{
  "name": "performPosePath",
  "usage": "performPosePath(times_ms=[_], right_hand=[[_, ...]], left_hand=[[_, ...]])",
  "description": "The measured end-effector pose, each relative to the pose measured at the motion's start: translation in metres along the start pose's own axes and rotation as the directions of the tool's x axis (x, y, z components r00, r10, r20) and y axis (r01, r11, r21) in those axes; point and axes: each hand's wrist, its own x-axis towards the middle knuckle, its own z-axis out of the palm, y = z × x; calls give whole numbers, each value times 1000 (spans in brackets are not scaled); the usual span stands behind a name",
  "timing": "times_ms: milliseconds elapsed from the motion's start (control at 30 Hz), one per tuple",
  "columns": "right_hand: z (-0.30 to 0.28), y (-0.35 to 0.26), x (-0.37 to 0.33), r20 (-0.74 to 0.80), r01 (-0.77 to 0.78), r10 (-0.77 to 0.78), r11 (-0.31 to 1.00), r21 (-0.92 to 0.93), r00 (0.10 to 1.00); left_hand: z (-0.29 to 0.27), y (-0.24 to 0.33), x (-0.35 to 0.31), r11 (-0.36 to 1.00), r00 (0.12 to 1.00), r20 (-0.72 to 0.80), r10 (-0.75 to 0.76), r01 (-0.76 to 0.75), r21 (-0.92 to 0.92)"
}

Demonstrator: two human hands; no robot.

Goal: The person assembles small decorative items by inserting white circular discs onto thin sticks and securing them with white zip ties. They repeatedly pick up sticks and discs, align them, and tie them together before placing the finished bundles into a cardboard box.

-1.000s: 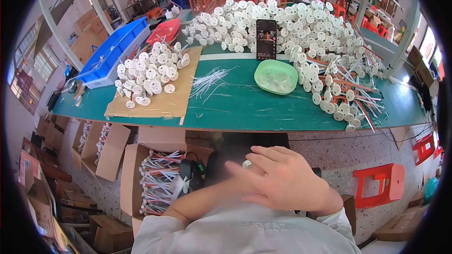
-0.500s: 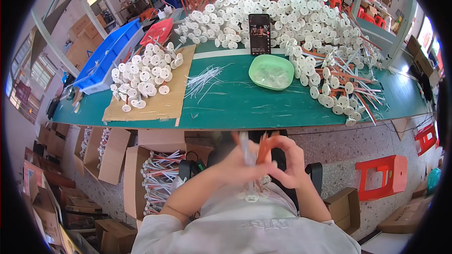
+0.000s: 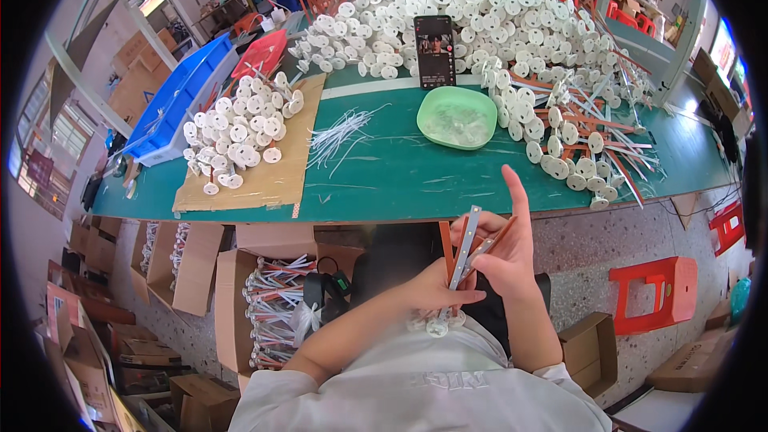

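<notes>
Workroom with a green bench (image 3: 360, 188). On it: a large heap of disc-ended strips (image 3: 512, 40), far side and right; a smaller heap (image 3: 240, 132) on a cardboard sheet (image 3: 280, 184), left; loose white ties (image 3: 344, 134); a green bowl (image 3: 460, 145); an upright phone (image 3: 435, 52). Below, left: an open carton (image 3: 234, 312) of like pieces.

In hand: one bunch of orange and grey strips (image 3: 462, 252), before my lap, discs downward. My left hand (image 3: 432, 288) is closed around it; my right hand (image 3: 508, 272) touches the strips, forefinger raised; whether it pinches, I cannot tell.

Progress, as I judge it: one bunch gathered, no tie visible around it; both heaps remain.

Room: bunch just off the bench's near edge; green surface between that edge and the bowl; red stool (image 3: 680, 296) well apart, right.
</notes>
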Motion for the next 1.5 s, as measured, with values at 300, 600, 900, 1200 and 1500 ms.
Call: performPosePath(times_ms=[300, 600, 900, 1200, 1500], right_hand=[[13, -1, 3, 363, -329, 361, 933, -147, 859], [33, -12, 8, -11, -36, 35, 998, -61, 999], [43, -20, 24, 309, -227, 184, 968, 109, 933], [59, -21, 22, 25, -57, 62, 987, -152, 998], [42, -16, 39, 369, -117, 124, 992, -41, 921]], left_hand=[[-16, -19, -5, 977, 975, 131, 178, -191, 93], [6, 8, -16, 894, 872, -239, 427, -367, 257], [-13, 27, -30, 979, 978, 83, 193, -186, -88], [-6, 24, -29, 852, 830, -194, 523, -503, 146], [-37, 14, -27, 921, 915, 225, 334, -266, -284]])
